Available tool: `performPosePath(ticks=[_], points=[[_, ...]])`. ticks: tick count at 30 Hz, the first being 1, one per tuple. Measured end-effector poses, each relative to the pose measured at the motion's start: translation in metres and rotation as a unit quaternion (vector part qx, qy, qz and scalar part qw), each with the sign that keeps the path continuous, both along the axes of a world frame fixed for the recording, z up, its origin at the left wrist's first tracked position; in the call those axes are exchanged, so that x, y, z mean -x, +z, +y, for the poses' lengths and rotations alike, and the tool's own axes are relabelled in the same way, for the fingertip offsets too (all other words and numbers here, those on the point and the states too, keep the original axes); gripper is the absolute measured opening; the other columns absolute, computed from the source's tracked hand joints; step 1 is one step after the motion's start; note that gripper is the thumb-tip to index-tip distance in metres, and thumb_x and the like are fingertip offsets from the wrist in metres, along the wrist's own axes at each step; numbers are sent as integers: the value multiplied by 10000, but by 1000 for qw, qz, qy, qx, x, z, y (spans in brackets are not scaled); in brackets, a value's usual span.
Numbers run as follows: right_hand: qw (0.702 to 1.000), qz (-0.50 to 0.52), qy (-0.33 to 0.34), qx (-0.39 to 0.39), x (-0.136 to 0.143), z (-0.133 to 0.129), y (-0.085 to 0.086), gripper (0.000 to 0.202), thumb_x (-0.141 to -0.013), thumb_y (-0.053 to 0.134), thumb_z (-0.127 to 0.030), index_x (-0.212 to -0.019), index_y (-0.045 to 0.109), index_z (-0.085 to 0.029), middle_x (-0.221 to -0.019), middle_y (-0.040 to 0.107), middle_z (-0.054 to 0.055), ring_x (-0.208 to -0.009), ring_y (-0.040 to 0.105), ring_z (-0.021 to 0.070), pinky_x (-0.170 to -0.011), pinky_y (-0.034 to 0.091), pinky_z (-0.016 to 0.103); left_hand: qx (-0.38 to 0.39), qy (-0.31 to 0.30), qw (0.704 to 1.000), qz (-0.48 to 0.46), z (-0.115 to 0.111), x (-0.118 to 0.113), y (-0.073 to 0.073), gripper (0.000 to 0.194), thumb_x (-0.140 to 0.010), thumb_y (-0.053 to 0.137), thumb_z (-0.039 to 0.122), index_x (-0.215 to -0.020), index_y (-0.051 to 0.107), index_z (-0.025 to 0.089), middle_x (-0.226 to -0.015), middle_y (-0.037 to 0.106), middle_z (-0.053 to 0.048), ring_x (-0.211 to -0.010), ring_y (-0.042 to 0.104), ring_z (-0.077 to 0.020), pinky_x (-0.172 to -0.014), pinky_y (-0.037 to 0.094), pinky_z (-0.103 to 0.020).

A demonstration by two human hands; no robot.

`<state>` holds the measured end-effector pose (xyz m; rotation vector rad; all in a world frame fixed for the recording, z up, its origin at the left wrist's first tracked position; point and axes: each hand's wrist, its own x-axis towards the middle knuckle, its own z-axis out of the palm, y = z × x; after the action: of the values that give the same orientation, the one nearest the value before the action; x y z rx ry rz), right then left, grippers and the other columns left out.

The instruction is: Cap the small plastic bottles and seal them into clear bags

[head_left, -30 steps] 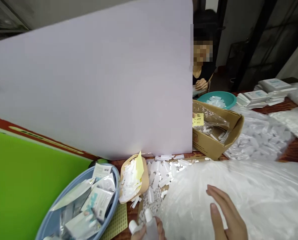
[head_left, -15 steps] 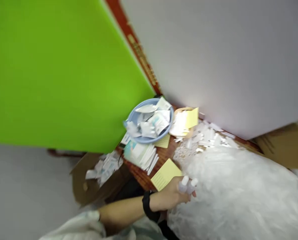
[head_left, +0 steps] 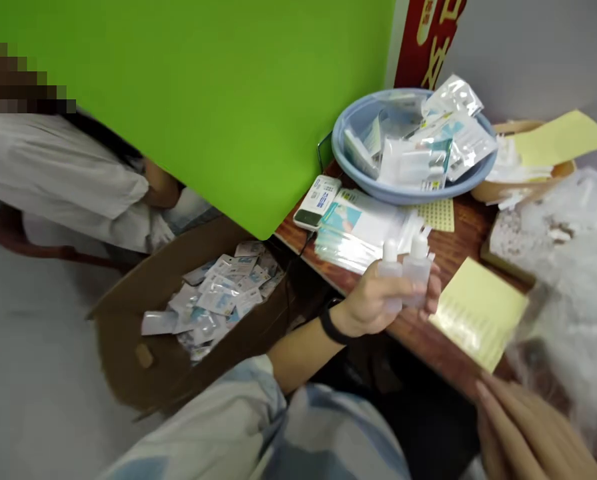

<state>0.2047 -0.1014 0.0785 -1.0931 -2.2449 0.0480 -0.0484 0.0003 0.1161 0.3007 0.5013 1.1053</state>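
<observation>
My left hand point(head_left: 371, 303), with a black band at the wrist, is closed around two small translucent dropper-style bottles point(head_left: 417, 272) with white caps. The pair stands upright side by side above the front of the wooden table point(head_left: 458, 247). Just to their right lies a yellow sheet of small stickers point(head_left: 481, 310). At the lower right is my right hand point(head_left: 533, 427), its fingers stretched out and slightly blurred, close to the table edge; nothing shows in it. Behind the bottles, a stack of clear printed packets point(head_left: 353, 230) lies on the table.
A blue basin point(head_left: 343, 157) full of packets stands at the back, beside a tan basket point(head_left: 563, 170) of white pieces. A large clear plastic bag point(head_left: 578, 293) covers the right side. Left below is a cardboard box point(head_left: 123, 333) of packets. A green partition point(head_left: 203, 100) separates off another person.
The view has swung down and closer to the table. My left hand still holds the bottles, now in front of the packet stack. My right hand has come into view at lower right.
</observation>
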Motion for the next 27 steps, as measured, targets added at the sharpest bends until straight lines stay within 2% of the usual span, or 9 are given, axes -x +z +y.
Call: performPosePath(ticks=[2,5,9,12,16,18,21,24,27], points=[[997,46,-50,33,49,-32,-6,482,-816,676,-159,-1267,648,-327,-1067,752,30,-892,711,235,-822,549,385,49,-15,996,-73,-22,24,-7,165,-751,652,245,-820,638,96,-687,567,-55,-562,546,-133,-500,385,-234],[962,172,-137,165,123,-81,-14,295,-918,550,-201,-1178,674,-262,-1031,741,65,-924,707,224,-806,571,380,102,-26,978,-182,-50,50,-6,311,-871,478,377,-762,598,113,-643,486,-39,-535,461,-116,-492,357,-227],[919,268,-224,181,186,-124,-23,227,-955,519,-279,-1094,690,-228,-991,732,66,-907,699,207,-821,561,373,121,-50,970,-205,-76,71,1,454,-885,372,493,-740,584,119,-623,433,-36,-511,411,-120,-445,317,-224],[915,291,-213,183,205,-137,-25,230,-959,519,-301,-1085,695,-224,-1016,724,70,-922,694,209,-842,544,374,136,-79,968,-195,-89,82,-1,412,-878,408,465,-749,580,115,-628,436,-38,-510,417,-119,-442,323,-216],[901,328,-212,187,220,-137,-29,225,-955,530,-327,-1076,684,-217,-1065,700,80,-914,693,207,-832,543,374,160,-53,976,-140,-110,86,-9,164,-841,485,195,-758,589,100,-647,499,-39,-543,483,-104,-511,385,-197],[880,371,-248,162,228,-130,-30,266,-949,533,-367,-1135,639,-209,-1091,664,87,-824,678,179,-741,555,345,160,-20,984,-73,-123,81,-14,98,-810,514,116,-756,596,106,-662,545,-34,-597,555,-114,-616,455,-224],[838,423,-328,109,234,-113,-28,390,-955,486,-461,-1247,518,-205,-1094,600,86,-689,604,130,-611,523,302,86,35,995,30,-143,65,-22,32,-766,620,111,-792,637,118,-764,650,-46,-758,640,-152,-786,482,-273],[845,412,-314,131,231,-97,-24,468,-960,415,-556,-1239,498,-191,-1111,602,106,-853,629,180,-725,533,348,6,29,998,63,-154,45,-31,209,-720,734,165,-923,701,127,-968,700,-63,-886,644,-161,-843,464,-257],[847,411,-299,152,223,-81,-23,498,-954,392,-604,-1177,525,-180,-1111,617,110,-964,626,211,-805,523,378,-12,6,999,46,-155,22,-40,424,-683,829,333,-1046,705,152,-995,687,-56,-939,644,-188,-891,470,-284]])
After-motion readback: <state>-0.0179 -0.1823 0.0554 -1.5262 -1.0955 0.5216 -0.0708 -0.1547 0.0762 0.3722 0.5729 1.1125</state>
